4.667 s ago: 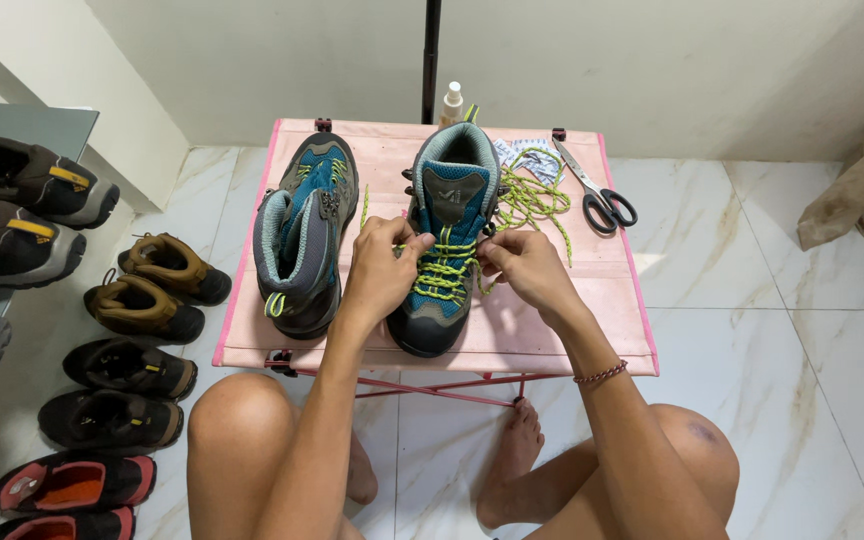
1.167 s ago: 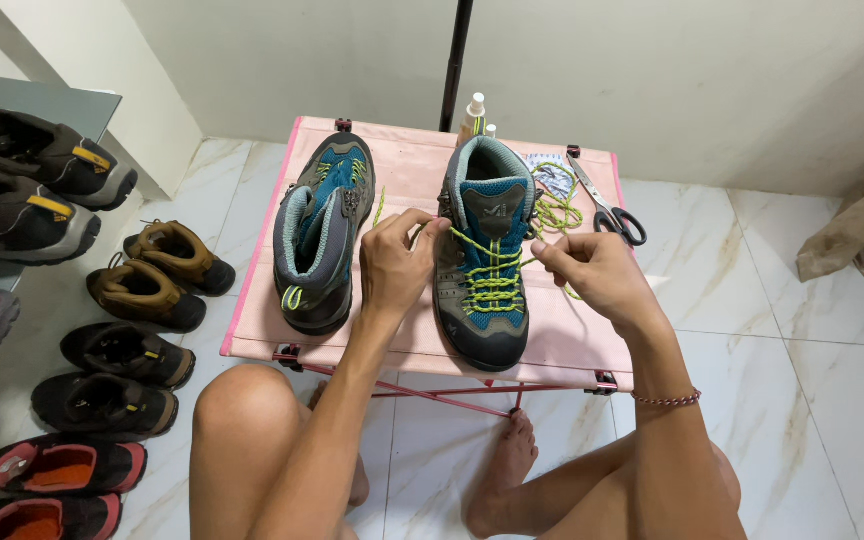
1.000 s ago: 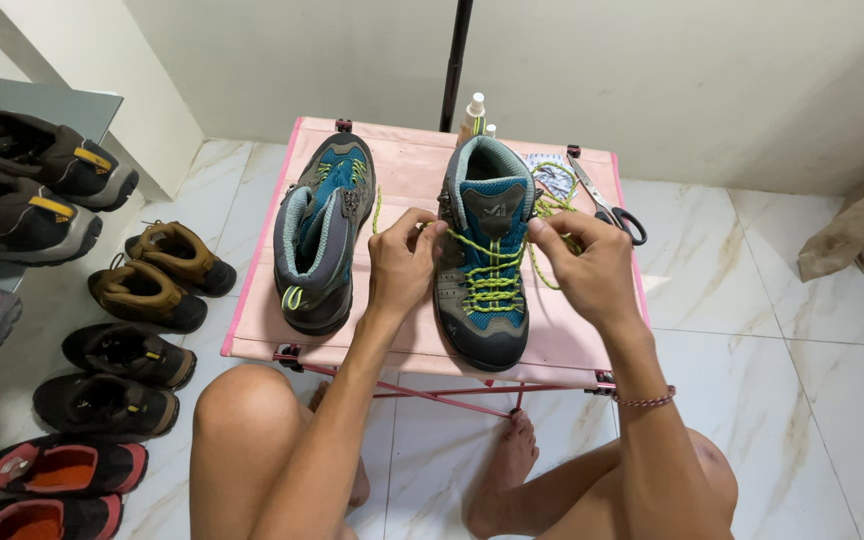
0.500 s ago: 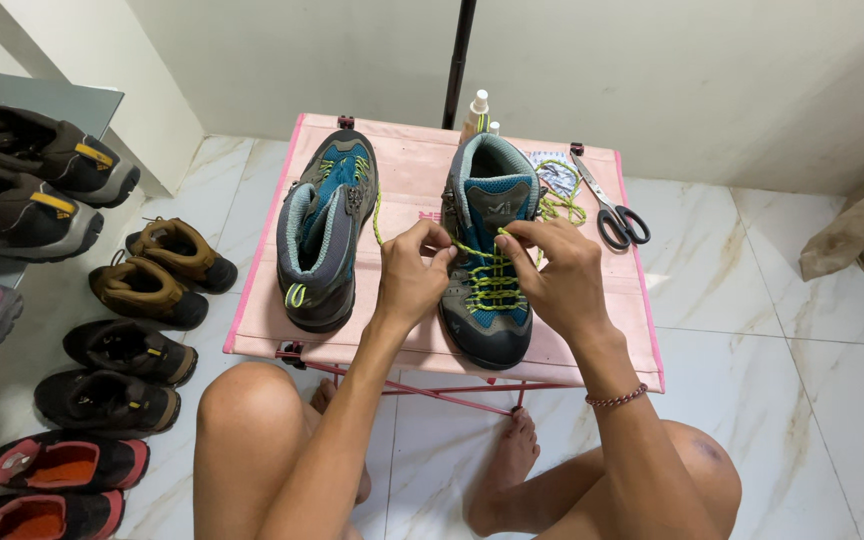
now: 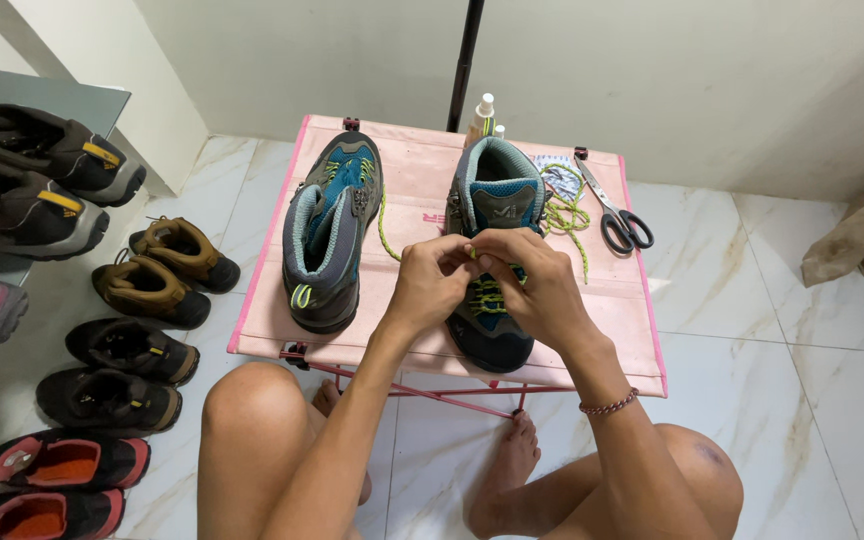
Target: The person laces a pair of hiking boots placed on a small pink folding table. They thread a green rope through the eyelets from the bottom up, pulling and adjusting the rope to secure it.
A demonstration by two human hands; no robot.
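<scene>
On pink table [image 5: 412, 225], both hands pinch lace over rt boot [image 5: 497, 200]; 2nd boot [image 5: 332, 230], scissors [image 5: 614, 210] nearby.

Even, soft indoor light, moderately bright, coming from above; no hard highlights. Shadows are faint and diffuse: a soft one under the pink table [image 5: 632, 330] on the marble floor [image 5: 782, 300], darker under the shoe rack [image 5: 52, 95] at left. Mild sheen on the tiles, no blown glare. Focus is sharp across centre; both hands crisp, no motion blur. Wide-angle lens: wall lines bow and lean near the edges, corners slightly softer.
</scene>
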